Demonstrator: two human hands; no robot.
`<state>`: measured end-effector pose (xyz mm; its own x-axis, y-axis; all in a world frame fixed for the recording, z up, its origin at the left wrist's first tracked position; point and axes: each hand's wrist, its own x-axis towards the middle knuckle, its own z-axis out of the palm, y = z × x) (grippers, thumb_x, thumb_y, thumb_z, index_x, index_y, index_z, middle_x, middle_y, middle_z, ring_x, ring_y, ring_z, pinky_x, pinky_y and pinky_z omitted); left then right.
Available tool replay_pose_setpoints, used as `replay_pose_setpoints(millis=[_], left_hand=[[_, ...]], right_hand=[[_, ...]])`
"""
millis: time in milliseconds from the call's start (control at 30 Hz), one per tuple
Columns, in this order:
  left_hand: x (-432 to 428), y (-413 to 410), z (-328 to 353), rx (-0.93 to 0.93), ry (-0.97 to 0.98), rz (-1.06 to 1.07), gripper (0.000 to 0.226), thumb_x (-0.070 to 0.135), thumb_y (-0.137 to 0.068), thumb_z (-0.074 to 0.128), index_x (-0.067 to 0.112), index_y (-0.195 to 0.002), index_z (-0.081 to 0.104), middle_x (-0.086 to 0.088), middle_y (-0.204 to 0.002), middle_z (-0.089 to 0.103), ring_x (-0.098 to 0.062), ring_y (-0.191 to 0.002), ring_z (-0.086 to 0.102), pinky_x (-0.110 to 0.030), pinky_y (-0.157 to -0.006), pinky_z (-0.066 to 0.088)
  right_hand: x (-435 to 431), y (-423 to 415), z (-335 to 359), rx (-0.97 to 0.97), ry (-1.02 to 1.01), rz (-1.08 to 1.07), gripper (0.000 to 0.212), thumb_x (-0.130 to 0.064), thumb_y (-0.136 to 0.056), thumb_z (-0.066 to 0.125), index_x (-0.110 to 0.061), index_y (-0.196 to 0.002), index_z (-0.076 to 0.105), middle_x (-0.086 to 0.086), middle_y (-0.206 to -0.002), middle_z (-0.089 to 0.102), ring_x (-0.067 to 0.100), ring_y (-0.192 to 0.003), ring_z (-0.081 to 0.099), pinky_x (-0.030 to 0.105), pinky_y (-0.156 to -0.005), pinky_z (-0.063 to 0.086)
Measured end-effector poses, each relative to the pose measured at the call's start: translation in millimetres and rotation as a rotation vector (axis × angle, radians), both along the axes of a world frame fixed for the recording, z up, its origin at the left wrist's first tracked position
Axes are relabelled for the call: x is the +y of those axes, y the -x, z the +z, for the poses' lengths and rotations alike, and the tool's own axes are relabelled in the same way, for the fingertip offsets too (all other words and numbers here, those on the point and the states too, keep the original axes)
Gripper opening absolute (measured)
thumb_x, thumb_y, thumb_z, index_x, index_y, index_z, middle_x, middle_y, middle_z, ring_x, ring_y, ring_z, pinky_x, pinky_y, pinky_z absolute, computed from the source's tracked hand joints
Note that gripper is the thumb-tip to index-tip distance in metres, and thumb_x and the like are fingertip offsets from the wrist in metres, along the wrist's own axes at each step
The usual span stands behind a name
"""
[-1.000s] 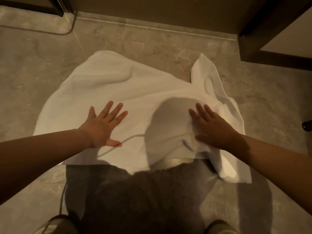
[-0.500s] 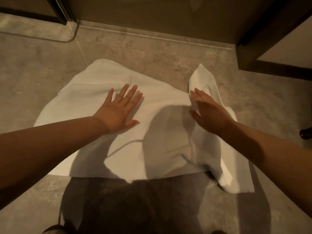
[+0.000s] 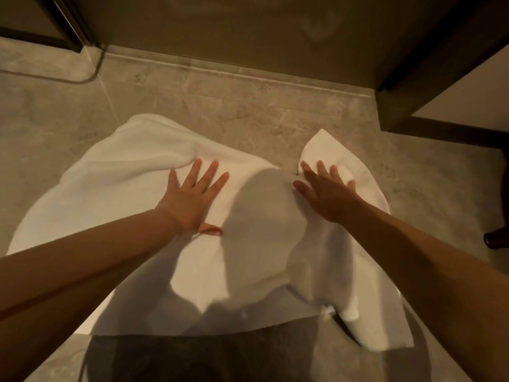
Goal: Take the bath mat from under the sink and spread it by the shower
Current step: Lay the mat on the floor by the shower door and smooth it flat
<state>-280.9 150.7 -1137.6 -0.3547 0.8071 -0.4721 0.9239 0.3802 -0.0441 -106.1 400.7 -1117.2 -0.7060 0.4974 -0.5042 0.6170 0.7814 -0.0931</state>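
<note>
The white bath mat (image 3: 115, 188) lies on the grey stone-look floor (image 3: 248, 114), under both hands. Its long axis runs from the left hand's side to the right hand's side, roughly along the raised sill (image 3: 248, 74) beyond the fingertips, with bare floor between. The left hand (image 3: 190, 197) lies flat, fingers spread and straight, pressing the mat's middle; a ridge bunches just past its fingers. The right hand (image 3: 327, 194) presses, fingers straight, on the rumpled right part, where a corner stands up past its fingertips. A dark frame (image 3: 429, 128) stands further right.
</note>
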Motion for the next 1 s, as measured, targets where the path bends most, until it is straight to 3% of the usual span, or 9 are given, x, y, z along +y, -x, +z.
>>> replay_pose_setpoints(millis=[233, 367, 567, 800, 1000], left_hand=[[-17, -2, -9, -0.021, -0.023, 0.0, 0.117, 0.089, -0.052, 0.006, 0.019, -0.131, -0.041, -0.012, -0.141, -0.043, -0.04, -0.136, -0.027, -0.066, -0.106, 0.007], [-30, -7, -11, -0.029, -0.029, 0.006, 0.118, 0.09, -0.054, 0.008, 0.016, -0.134, -0.036, -0.015, -0.142, -0.041, -0.04, -0.136, -0.026, -0.066, -0.105, 0.007], [-49, -15, -11, -0.011, 0.021, -0.008, 0.114, 0.089, -0.055, 0.002, 0.017, -0.131, -0.043, -0.015, -0.14, -0.046, -0.04, -0.128, -0.038, -0.066, -0.106, 0.003], [-65, -27, -10, 0.011, 0.05, -0.051, 0.113, 0.088, -0.063, 0.013, 0.017, -0.129, -0.044, -0.016, -0.139, -0.046, -0.042, -0.129, -0.037, -0.066, -0.106, 0.001], [-74, -31, -10, 0.004, 0.07, -0.074, 0.114, 0.09, -0.06, 0.009, 0.017, -0.128, -0.046, -0.016, -0.138, -0.047, -0.042, -0.127, -0.039, -0.067, -0.105, 0.002]], right_hand=[[20, -19, -6, 0.068, 0.113, -0.119, 0.077, -0.075, -0.079, 0.011, -0.042, -0.148, -0.003, -0.002, -0.16, -0.01, 0.031, -0.144, -0.012, 0.068, -0.108, 0.003], [24, -23, -7, 0.058, 0.107, -0.141, 0.083, -0.077, -0.074, 0.01, -0.041, -0.148, -0.005, -0.001, -0.159, -0.012, 0.03, -0.144, -0.013, 0.07, -0.108, 0.003], [27, -22, -12, -0.018, 0.088, -0.163, 0.091, -0.078, -0.071, 0.014, -0.036, -0.148, -0.011, -0.001, -0.158, -0.019, 0.031, -0.143, -0.017, 0.072, -0.104, 0.003], [39, -34, -19, -0.103, 0.097, -0.196, 0.087, -0.075, -0.081, 0.029, -0.036, -0.147, -0.015, -0.003, -0.156, -0.026, 0.029, -0.142, -0.022, 0.069, -0.108, 0.007], [48, -55, -14, -0.113, 0.075, -0.299, 0.102, -0.081, -0.065, 0.011, -0.028, -0.148, -0.016, 0.007, -0.156, -0.023, 0.035, -0.142, -0.019, 0.063, -0.112, 0.005]])
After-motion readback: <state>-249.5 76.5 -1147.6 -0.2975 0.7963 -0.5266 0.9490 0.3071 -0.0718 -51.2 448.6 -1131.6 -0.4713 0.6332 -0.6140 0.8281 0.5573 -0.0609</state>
